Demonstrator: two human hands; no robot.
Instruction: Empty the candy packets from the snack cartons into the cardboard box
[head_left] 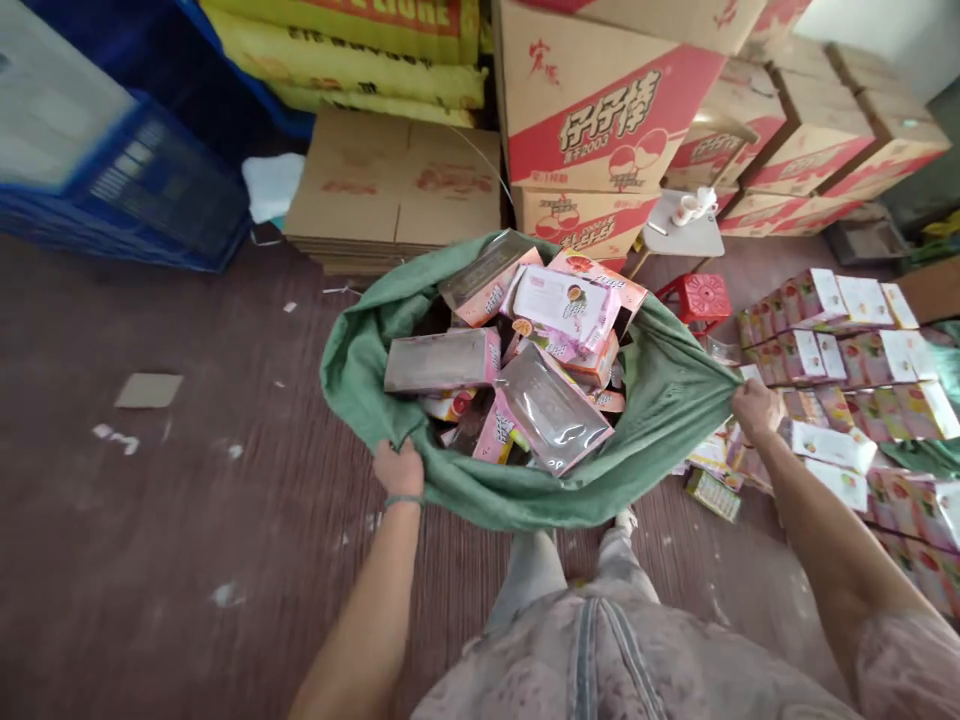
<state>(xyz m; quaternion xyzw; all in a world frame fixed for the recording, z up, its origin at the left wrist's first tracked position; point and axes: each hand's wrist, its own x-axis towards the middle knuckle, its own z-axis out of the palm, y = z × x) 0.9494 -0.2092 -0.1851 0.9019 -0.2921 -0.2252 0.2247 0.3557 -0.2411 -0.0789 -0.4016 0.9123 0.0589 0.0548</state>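
A large green sack stands wide open on the floor in front of me. It is filled with pink and white packaged boxes, some with clear plastic windows. My left hand grips the sack's near left rim. My right hand grips the rim on the right side and pulls it taut. Both hands hold the mouth of the sack apart.
Rows of similar pink boxes lie on the floor at right. Red-and-tan cartons are stacked behind, with flattened cardboard, a red stool, blue crates at left and yellow sacks at the back.
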